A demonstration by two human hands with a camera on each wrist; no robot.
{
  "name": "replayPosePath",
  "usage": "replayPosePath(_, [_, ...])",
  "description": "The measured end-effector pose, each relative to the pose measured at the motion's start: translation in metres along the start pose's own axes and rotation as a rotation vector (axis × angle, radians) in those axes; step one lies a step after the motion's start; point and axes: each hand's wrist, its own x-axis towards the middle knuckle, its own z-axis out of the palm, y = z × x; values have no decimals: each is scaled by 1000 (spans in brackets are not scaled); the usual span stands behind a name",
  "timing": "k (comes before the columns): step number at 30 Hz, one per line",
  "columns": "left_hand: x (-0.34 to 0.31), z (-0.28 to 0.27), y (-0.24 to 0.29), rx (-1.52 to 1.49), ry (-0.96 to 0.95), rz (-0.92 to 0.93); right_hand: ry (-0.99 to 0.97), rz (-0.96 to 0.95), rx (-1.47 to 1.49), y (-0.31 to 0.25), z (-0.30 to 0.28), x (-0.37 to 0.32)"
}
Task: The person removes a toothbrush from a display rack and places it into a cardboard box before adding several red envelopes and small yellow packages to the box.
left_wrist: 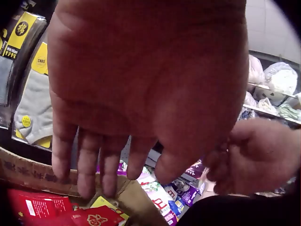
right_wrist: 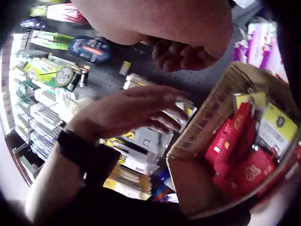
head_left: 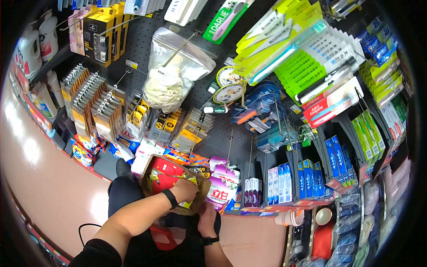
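My left hand (head_left: 184,190) hangs over an open cardboard box (head_left: 203,182) at my lap. In the left wrist view its palm (left_wrist: 141,84) fills the middle, with straight, slightly spread fingers pointing down towards the box. Inside the box lie red packets with gold print (right_wrist: 249,172) and yellow-topped packs (right_wrist: 277,132). Close to the box's near right corner is my right hand (head_left: 207,218). Its fingers (right_wrist: 183,57) curl loosely in the right wrist view, and nothing shows in them.
Behind the box, bags of detergent (head_left: 221,187) line the low shelf. Packaged socks (head_left: 193,127) and a clear bag of pale items (head_left: 167,80) hang on pegboard hooks. Toothbrush packs (head_left: 302,71) and toothpaste boxes (head_left: 309,178) fill the right. A red stool (head_left: 163,238) is below me.
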Motion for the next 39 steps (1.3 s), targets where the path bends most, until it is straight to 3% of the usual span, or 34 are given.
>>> replayPosePath(2, [0,-8,5,19,-90,-11,34,-93,-58,-23,-6,12])
replayPosePath(5, [-4,-21,11,-2,-141,-14,21,-184,-52,-109,22,10])
replayPosePath(6, [-4,-22,11,-2,-137,-11,40,-298,-148,-127,30,11])
replayPosePath(13, [-2,-9,6,9,-98,-6,-129,-518,-300,-207,53,40])
replayPosePath(16, [-2,-6,2,37,-99,11,-159,-711,-480,-239,70,44])
replayPosePath(19, [-3,-2,2,37,-84,6,-170,-693,-486,-252,77,53])
replayPosePath(26, [-4,-5,5,44,-100,0,-230,-452,-389,-246,87,56])
replayPosePath(33, [-8,-14,5,31,-89,-23,-425,-509,-563,-192,98,83])
replayPosePath(34, [-9,-14,5,25,-69,-21,-400,-273,-464,-191,101,81])
replayPosePath(37, [-10,-15,5,14,-57,-23,-294,-154,-463,-179,106,87])
replayPosePath(39, [-11,-16,5,9,-65,-28,-261,-211,-469,-161,109,98])
